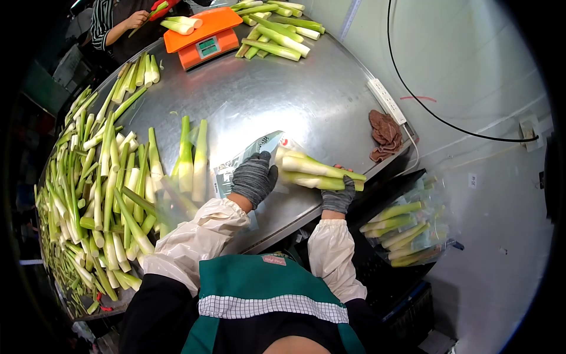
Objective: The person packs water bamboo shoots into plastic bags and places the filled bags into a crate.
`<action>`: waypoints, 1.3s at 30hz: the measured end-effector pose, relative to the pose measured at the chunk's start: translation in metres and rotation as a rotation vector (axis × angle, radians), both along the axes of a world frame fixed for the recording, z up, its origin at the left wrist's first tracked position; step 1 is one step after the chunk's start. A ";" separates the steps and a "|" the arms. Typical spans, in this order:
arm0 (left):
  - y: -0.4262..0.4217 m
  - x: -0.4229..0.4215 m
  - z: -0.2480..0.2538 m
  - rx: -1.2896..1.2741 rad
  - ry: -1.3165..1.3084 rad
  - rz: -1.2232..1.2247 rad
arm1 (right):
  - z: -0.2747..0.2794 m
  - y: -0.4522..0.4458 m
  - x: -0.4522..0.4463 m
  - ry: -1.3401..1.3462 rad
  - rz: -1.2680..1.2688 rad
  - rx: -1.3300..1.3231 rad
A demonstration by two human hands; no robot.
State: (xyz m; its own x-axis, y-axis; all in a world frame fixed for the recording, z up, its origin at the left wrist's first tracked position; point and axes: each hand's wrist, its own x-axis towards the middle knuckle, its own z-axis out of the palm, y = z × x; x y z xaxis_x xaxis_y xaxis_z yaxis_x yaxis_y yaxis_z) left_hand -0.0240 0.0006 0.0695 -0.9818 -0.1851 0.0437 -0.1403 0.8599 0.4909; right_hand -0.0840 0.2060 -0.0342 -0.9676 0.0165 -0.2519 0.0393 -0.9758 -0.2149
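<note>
My right hand [338, 197], in a grey knit glove, grips a few water bamboo shoots [309, 170] by their green ends. Their pale thick ends point left, at the mouth of a clear printed plastic bag [268, 143]. My left hand [254, 177], gloved alike, is closed on the bag; its fingertips are partly hidden. How far the shoots reach into the bag, I cannot make out. Left of the bag, two more shoots [200, 160] lie side by side on the metal table [259, 88].
A big heap of shoots [106, 194] covers the table's left side. At the back stand an orange scale [206, 44] and another pile [280, 38]. A co-worker's hand [138, 19] holds a shoot. A brown cloth [384, 134] and power strip [386, 101] lie right. Bagged shoots [401, 230] sit below.
</note>
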 end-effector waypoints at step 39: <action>0.001 0.003 0.007 -0.314 0.331 -0.287 | 0.064 -0.074 0.012 -0.210 0.078 -0.061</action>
